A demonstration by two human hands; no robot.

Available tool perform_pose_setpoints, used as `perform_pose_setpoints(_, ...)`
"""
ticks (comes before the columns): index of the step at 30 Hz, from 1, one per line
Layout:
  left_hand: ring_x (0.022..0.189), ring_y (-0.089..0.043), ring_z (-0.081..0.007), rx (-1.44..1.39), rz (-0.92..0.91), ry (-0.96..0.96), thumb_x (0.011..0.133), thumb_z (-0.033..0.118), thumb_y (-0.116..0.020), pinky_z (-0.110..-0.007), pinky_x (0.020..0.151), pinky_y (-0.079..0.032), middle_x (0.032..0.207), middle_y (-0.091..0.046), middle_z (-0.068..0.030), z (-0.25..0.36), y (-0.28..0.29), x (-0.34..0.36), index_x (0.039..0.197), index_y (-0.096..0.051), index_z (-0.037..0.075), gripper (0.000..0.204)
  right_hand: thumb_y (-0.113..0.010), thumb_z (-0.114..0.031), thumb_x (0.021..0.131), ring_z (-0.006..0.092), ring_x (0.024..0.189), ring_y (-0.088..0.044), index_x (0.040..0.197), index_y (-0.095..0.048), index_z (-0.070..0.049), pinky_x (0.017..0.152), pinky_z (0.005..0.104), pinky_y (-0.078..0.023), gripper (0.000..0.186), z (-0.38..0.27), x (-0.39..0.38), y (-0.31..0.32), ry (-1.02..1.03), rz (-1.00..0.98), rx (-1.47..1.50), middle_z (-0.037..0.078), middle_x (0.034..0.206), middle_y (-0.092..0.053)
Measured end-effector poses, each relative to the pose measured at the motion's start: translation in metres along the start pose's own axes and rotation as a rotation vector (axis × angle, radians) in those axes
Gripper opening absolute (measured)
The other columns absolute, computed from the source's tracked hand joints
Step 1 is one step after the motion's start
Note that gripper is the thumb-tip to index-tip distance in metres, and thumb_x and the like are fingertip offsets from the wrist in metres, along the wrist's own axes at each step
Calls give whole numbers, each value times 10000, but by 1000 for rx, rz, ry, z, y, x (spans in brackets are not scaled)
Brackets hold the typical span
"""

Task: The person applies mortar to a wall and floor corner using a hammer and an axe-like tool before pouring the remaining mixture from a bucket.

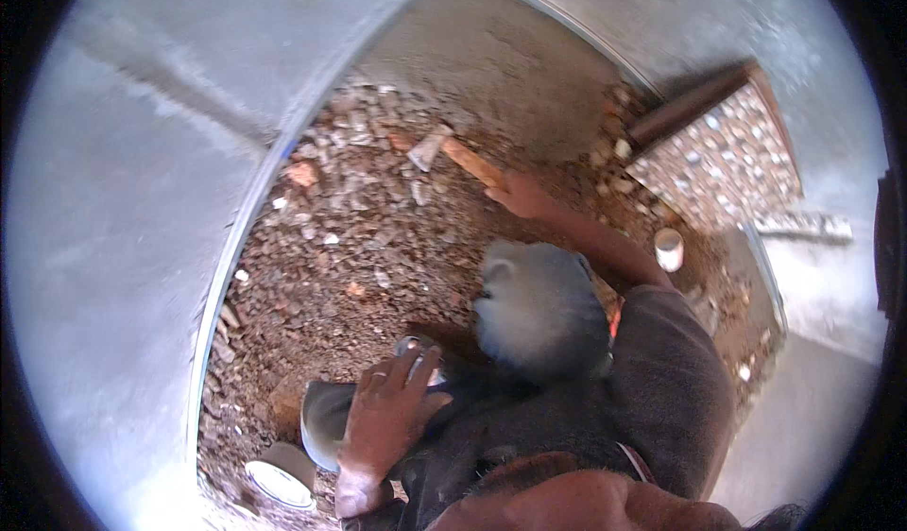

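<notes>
My right hand (pixel 522 196) is wrapped round the wooden handle of a hatchet (pixel 477 164), stretched out in front of me. Its wedge-shaped metal head (pixel 431 147) is over the loose stones, with a reddish-orange piece just beyond it. Nearer to me, my left hand (pixel 385 416) lies with its fingers stretched out beside my bent left leg (pixel 326 422). A pale, shiny thing (pixel 425 359) shows by those fingertips, too unclear to name. My other knee (pixel 543 314), in grey-blue cloth, rises between the two arms.
Broken stones and brown soil (pixel 350 248) cover the ground inside a metal-edged frame (pixel 248 219). Smooth grey slabs surround it. At the right leans a pebble-faced panel (pixel 727 158), near a white cup (pixel 669 248). A white tub (pixel 282 477) lies at the lower left.
</notes>
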State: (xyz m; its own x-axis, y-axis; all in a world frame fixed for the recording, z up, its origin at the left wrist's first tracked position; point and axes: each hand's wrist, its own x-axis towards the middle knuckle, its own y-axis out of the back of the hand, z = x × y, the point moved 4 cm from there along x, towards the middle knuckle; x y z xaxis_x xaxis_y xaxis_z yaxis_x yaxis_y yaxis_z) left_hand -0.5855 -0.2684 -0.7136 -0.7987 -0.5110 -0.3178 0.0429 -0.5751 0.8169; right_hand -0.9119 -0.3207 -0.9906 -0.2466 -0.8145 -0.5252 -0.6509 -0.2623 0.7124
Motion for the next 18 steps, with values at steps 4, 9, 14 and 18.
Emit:
perform_pose_setpoints(4, 929, -580, -281, -65, -13, 23, 768, 378, -612, -370, 831, -446, 1122, -540, -109, -4, 0, 6, 1219, -471, 105, 546, -552, -453, 834, 290, 775, -591, 1066, -491, 41, 666, 406, -462, 549, -61, -17, 53, 239, 205, 120, 198, 857, -581)
perform_pose_setpoints(9, 1026, -534, -315, -106, -68, 133, 778, 372, -604, -404, 890, -413, 1195, -515, -120, -18, 0, 5, 1260, -439, 115, 571, -508, -408, 877, 154, 614, -537, 1051, -458, 26, 533, 321, -442, 470, -162, 10, 96, 530, 181, 606, 92, 712, -533)
perform_pose_setpoints(14, 1094, -504, -321, -158, -66, 193, 778, 366, -609, -414, 926, -396, 1229, -507, -119, -19, -3, -2, 1273, -431, 115, 583, -424, -414, 921, 101, 529, -472, 1114, -417, -1, 483, 287, -425, 456, -206, 40, 73, 678, 219, 987, 30, 671, -473)
perform_pose_setpoints(18, 1003, -553, -309, -155, -57, 174, 785, 360, -602, -408, 883, -414, 1160, -525, -133, -15, -2, 3, 1243, -451, 94, 550, -330, -442, 942, 116, 461, -472, 1124, -417, -24, 404, 270, -409, 464, -150, 114, -5, 449, 318, 810, 48, 658, -505)
